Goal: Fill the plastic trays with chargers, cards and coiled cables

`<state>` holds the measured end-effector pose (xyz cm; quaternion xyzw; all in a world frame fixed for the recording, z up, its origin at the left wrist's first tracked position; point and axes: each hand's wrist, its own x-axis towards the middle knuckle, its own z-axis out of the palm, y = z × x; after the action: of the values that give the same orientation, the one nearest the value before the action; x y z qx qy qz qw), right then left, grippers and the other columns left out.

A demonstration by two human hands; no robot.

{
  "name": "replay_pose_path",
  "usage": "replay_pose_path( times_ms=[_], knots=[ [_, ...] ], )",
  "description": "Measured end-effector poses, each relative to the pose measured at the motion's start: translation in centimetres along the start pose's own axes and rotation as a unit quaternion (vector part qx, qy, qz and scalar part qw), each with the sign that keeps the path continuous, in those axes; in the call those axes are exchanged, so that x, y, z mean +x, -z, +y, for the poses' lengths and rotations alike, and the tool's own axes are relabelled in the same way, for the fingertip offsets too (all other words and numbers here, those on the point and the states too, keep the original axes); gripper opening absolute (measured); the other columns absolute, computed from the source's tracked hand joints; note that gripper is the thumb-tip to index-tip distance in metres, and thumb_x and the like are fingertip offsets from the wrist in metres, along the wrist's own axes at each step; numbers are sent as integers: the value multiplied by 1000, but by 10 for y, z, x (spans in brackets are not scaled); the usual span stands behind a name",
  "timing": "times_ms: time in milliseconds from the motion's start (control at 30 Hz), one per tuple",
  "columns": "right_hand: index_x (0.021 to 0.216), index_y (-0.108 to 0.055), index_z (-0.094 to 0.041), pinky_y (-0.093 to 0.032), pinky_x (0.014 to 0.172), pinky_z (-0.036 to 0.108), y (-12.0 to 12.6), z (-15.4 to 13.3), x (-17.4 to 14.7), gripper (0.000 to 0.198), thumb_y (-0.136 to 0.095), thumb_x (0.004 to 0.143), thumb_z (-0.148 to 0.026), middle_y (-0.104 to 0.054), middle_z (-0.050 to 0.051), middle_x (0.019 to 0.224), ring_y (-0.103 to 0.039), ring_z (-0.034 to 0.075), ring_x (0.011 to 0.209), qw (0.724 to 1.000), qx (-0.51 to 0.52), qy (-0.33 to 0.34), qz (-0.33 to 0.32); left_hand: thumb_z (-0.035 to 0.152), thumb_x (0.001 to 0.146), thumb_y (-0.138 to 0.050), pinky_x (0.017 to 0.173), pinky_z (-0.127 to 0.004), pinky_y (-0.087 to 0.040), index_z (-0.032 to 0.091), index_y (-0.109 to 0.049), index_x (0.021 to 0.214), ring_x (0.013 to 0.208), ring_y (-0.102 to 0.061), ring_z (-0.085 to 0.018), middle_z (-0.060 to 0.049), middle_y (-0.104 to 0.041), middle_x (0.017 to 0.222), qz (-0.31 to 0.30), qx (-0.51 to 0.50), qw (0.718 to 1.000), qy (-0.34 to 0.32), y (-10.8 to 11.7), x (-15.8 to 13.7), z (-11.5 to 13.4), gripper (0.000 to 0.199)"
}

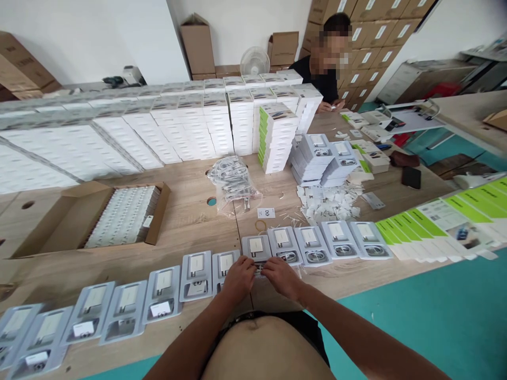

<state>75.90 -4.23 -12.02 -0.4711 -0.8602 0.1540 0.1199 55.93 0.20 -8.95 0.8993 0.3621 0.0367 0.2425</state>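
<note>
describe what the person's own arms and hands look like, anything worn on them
Both arms are bare all the way into view: no sleeves, gloves or watch show. The left hand and right hand carry no visible rings or markings. A dark waistband shows below.

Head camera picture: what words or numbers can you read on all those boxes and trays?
None can be read.
White stacked boxes: print too small.
Green-edged sleeves: blurred text and a code patch.
Small white card: a dark mark, unreadable.
Tray at the left hand and right hand: no legible label.
Brown cartons: white labels, too far.
</note>
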Motion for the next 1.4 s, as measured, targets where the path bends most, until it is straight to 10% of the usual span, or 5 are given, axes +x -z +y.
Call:
replay_pose_path(
  times_ms=[300, 433, 700, 933, 1400],
  knots=[
    [98, -67, -20, -20, 113, 48, 14, -11, 0, 26, -57, 79, -8, -67, 4, 93, -55, 20, 100, 1000, 1, -5, -2, 22, 84, -56, 92, -44, -40, 16, -67, 91, 102, -55, -27, -10, -69, 95, -26, 28, 999, -18, 1, -7, 7, 13],
    [106, -66, -23, -29, 110, 49, 30, -18, -7, 29, -52, 85, -9, -66, 5, 103, -54, 21, 104, 990, 48, -68, 114, 26, 86, -55, 96, -39, -40, 22, -66, 99, 101, -58, -22, -5, -68, 105, 6, 19, 1000, 14, 30, 11, -5, 17],
    [112, -63, -27, -54, 89, 39, 37, -34, -38, 32, -48, 88, -11, -65, 8, 109, -59, 22, 105, 956, 159, -145, 201, 11, 89, -37, 105, -30, -37, 15, -51, 127, 126, -46, -19, -11, -53, 135, 67, 49, 984, 155, 100, 127, -94, 41],
    [111, -63, -31, -59, 81, 33, 13, -16, -60, 35, -55, 83, -12, -69, 7, 102, -65, 22, 96, 951, 145, -155, 226, 33, 89, -56, 97, -50, -44, 14, -54, 122, 117, -53, -27, -13, -57, 125, 21, 96, 952, 291, 106, 198, -133, 37],
    [113, -62, -28, -56, 86, 38, 66, -20, -21, 28, -48, 90, -17, -64, 9, 110, -60, 23, 105, 939, 151, -175, 254, 21, 82, -44, 56, -25, -42, 19, -46, 73, 68, -59, -15, 0, -57, 70, 16, -182, 936, 300, 134, 129, -84, 9]
  ],
)
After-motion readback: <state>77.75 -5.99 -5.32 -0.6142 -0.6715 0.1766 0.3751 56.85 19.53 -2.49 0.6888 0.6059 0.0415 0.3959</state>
